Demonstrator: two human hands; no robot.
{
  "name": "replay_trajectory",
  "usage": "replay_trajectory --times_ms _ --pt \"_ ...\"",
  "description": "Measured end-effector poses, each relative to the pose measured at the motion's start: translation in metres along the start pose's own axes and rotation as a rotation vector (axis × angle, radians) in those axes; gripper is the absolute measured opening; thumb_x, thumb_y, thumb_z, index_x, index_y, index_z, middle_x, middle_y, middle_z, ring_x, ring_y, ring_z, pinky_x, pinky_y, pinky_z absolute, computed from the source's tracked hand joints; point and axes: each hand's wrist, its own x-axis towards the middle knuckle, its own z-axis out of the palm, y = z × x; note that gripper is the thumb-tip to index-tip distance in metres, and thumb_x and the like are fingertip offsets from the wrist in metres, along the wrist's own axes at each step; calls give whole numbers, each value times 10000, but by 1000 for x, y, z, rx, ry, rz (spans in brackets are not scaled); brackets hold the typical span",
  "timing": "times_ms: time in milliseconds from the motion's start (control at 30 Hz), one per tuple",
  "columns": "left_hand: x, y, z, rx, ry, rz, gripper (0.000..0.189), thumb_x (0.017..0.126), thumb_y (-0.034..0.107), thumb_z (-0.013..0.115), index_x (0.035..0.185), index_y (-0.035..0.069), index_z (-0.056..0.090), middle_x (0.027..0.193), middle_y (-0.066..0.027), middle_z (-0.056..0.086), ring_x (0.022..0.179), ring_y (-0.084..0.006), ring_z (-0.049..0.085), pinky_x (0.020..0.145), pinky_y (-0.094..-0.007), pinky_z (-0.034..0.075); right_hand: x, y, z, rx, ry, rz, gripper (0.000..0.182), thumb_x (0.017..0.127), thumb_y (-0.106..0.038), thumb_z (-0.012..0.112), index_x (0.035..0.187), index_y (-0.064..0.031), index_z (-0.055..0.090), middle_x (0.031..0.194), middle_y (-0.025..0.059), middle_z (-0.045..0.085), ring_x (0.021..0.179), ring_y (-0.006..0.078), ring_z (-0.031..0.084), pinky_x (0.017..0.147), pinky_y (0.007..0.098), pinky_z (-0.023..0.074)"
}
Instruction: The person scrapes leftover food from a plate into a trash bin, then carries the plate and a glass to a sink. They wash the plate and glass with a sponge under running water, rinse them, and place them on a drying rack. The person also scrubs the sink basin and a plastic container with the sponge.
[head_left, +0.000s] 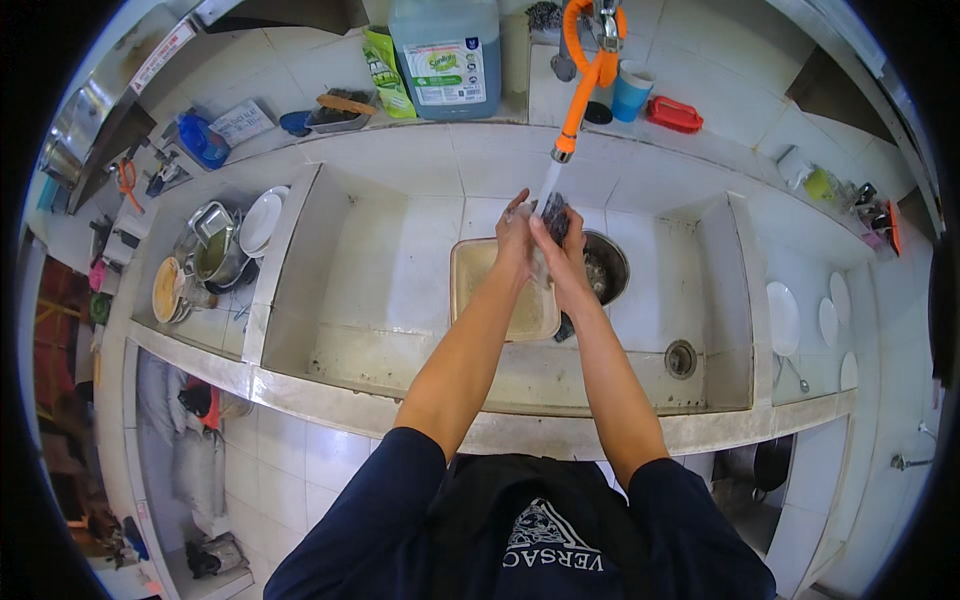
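Water runs from an orange hose onto both hands, above the middle of a tiled sink. My right hand grips a dark grey scouring pad. Beside it, my left hand is under the stream, its palm turned toward the right one; whether it holds anything is not clear through the water. Below the hands lies a rectangular cream tray with a brown rim, partly hidden by the forearms. A round steel pot stands to its right, partly behind my right wrist.
Dirty plates and pots fill the left basin. White plates lie in the right one. A blue detergent jug, a blue cup and a red brush stand on the back ledge. A drain is at the sink's right.
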Motion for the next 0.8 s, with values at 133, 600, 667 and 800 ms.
replay_trajectory --times_ms 133,600,667,800 --pt "-1 7 5 133 95 141 430 909 366 516 1056 -38 528 990 -137 555 832 -181 534 709 -323 466 18 -10 19 192 -57 51 776 691 -507 727 1253 -69 420 1123 188 486 1027 271 509 860 366 437" --pt "-64 57 14 -209 71 -389 465 888 491 463 1119 94 535 1095 -72 551 1058 -214 503 902 -424 412 28 11 35 -146 92 -254 333 729 -287 701 873 4 627 760 100 654 722 198 623 684 325 482" --pt "-54 48 5 -147 46 -360 407 873 453 517 1078 104 554 1043 -60 574 995 -205 535 866 -430 434 20 18 26 -72 -33 -229 368 750 -262 679 966 25 601 928 136 629 826 202 611 749 314 472" --pt "-28 28 1 -68 -70 -335 270 823 347 616 948 107 599 896 -36 614 858 -170 577 786 -392 465 30 34 -7 12 -139 -225 504 778 -201 649 1172 69 488 1290 171 431 1061 217 525 904 304 409"
